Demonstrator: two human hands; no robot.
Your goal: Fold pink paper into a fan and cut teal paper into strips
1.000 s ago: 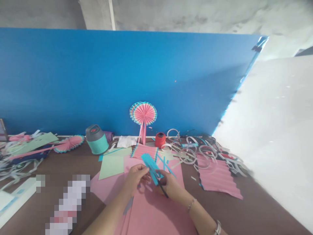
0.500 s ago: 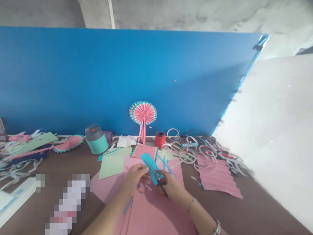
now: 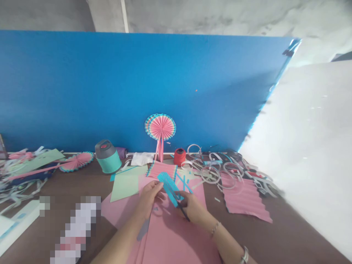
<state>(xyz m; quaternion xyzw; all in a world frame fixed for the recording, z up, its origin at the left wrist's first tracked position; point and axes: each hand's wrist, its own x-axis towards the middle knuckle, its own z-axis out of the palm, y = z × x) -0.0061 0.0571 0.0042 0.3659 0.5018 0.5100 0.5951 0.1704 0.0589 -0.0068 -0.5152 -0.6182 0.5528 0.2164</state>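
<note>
In the middle of the head view, a bright blue piece of paper [image 3: 167, 183], seemingly folded or layered, is held slanting above pink sheets [image 3: 176, 238]. My left hand [image 3: 151, 196] pinches its left edge between thumb and fingers. Closed around a slim dark tool [image 3: 183, 212], my right hand [image 3: 192, 207] is at the paper's lower right end. Dark lines run over the blue paper, but the tool's kind is unclear. Beneath my left wrist lies a partly hidden grey piece [image 3: 143, 230].
Behind my hands are a pleated pink strip [image 3: 162, 170], blue strips [image 3: 183, 182], a red thread spool [image 3: 179, 157] and a standing pink paper fan [image 3: 161, 126]. Pale green sheets [image 3: 125, 187] and a teal container [image 3: 109, 161] lie left. Rings [image 3: 210, 175] and corrugated pink paper [image 3: 247, 201] are right.
My left fingers have shifted slightly left and up along the blue paper. The paper has turned a little, showing more of its face. My right hand has hardly moved.
</note>
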